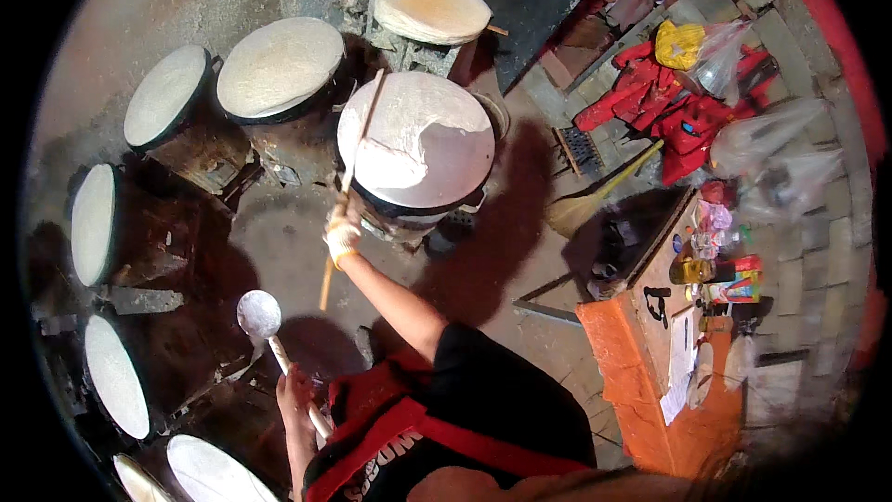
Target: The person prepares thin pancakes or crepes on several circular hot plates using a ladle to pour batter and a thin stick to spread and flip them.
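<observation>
My left hand (295, 402) is closed round the handle of a ladle (259, 314), whose round pale bowl is held out over the floor. My right hand (343, 231), in a pale knitted glove, grips a long thin wooden stick (364, 138). The stick's far part crosses the left side of a round griddle (457, 160) on a drum-like stove. A white sheet of flatbread or batter (390, 167) covers much of that griddle. Its ragged edge leaves a smooth greyish area at the right. Whether the stick touches the sheet I cannot tell.
Several more round griddles, such as one at the far left (279, 67), stand in an arc on rusty stoves (200, 153). A straw broom (581, 209) lies right of the main stove. An orange-sided table (618, 390) at right carries bottles and papers.
</observation>
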The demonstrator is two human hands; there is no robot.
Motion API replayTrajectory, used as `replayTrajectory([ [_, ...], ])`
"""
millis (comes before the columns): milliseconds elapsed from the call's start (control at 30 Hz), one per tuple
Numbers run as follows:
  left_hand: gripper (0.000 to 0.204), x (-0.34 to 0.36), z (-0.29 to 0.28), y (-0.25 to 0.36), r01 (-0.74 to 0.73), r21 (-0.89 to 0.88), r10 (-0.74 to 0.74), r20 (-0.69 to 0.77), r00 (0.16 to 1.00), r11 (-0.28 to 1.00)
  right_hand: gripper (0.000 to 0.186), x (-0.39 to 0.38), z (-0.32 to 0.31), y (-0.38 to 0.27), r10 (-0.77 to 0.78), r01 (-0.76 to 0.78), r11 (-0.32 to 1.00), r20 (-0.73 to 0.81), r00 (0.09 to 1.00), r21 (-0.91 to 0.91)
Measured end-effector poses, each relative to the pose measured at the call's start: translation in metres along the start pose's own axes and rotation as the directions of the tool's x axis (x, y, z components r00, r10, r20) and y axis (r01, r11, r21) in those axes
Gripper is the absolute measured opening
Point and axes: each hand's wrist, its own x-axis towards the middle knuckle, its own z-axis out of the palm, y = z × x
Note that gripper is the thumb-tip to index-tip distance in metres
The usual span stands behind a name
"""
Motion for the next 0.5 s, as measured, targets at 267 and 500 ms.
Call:
replayTrajectory([
  [267, 0.012, 0.011, 0.022, 0.005, 0.036, -0.048, -0.028, 0.163, 0.986, 0.998, 0.026, -0.086, -0.114, -0.126, 0.063, -0.068, 0.986, -0.038, 0.997, -0.151],
  [500, 0.013, 0.010, 0.066, -0.002, 0.077, -0.010, -0.072, 0.268, 0.961, 0.997, 0.028, -0.071, -0.090, -0.106, 0.200, -0.183, 0.978, 0.226, 0.953, -0.095],
])
